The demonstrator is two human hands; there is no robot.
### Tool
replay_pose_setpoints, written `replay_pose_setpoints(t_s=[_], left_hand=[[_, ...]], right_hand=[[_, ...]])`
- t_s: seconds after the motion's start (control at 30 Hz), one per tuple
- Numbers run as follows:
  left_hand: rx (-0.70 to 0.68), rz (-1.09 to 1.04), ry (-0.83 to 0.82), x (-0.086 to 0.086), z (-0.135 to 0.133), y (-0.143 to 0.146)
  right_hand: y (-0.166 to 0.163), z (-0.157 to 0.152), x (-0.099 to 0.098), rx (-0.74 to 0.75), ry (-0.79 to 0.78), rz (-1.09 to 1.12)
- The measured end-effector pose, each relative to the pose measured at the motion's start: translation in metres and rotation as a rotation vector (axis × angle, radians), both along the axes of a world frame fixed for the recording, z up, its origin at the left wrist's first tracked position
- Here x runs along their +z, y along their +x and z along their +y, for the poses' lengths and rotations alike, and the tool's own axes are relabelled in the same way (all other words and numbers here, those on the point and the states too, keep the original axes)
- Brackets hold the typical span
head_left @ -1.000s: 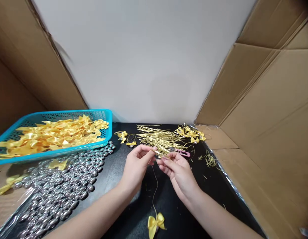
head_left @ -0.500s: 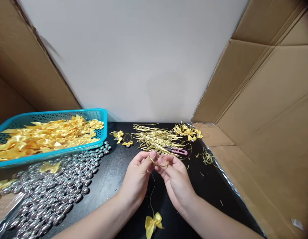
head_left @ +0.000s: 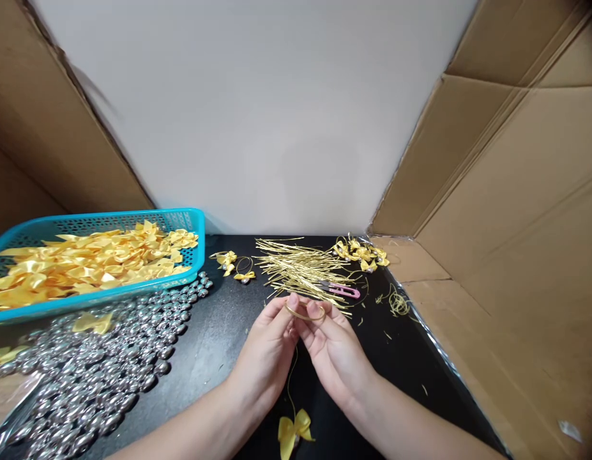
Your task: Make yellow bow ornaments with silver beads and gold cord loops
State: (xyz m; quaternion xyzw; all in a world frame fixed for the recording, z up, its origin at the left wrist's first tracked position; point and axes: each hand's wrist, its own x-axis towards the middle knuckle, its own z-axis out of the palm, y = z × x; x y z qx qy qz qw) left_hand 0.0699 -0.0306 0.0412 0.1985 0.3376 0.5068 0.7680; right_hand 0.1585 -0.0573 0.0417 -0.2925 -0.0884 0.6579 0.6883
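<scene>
While the left hand (head_left: 269,342) and right hand (head_left: 336,345) meet just below frame centre, thumbs and fingers of both pinch one gold strand (head_left: 304,318), bent into a curve; ends hidden by fingers, can't tell if joined. Below, lower centre, lies a yellow satin bow (head_left: 288,434), its thin cord (head_left: 289,386) running up toward the hands; can't tell whether it is held. Progress, judged from the layout: this piece looks partway, its strand not visibly fixed to the bow. Likely done: a cluster of beaded bows (head_left: 360,254) right of centre, plus two beaded pieces (head_left: 245,277) just left of the gold strand pile (head_left: 296,265). Plenty remaining: that pile, the turquoise basket (head_left: 200,246) at left full of loose yellow bows (head_left: 108,259), and silver beads (head_left: 108,358) spread across the lower left, one loose bow (head_left: 95,322) on top. Pink-handled snips (head_left: 344,291) rest by the pile; tangled gold cord (head_left: 398,303) and small clippings lie farther right on the black surface (head_left: 415,358). Text: faint raised marks on the basket's front rim, too small to read; no legible brand or label on snips or cardboard walls (head_left: 530,211).
</scene>
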Motion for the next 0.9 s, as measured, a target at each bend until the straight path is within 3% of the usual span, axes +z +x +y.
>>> replay_pose_setpoints(t_s=[0.33, 0.73, 0.83, 0.9], left_hand=[[0.010, 0.013, -0.019, -0.001, -0.001, 0.001], [-0.030, 0.017, 0.001, -0.003, -0.003, 0.001], [-0.033, 0.134, 0.093, -0.005, 0.001, -0.003], [0.004, 0.312, 0.278, -0.005, 0.007, -0.009]], right_hand=[[-0.001, -0.001, -0.001, -0.003, -0.015, -0.015], [0.002, 0.001, -0.002, -0.037, 0.041, -0.185], [0.005, 0.004, -0.001, -0.102, 0.072, -0.297], [0.009, 0.006, 0.000, -0.151, 0.130, -0.390]])
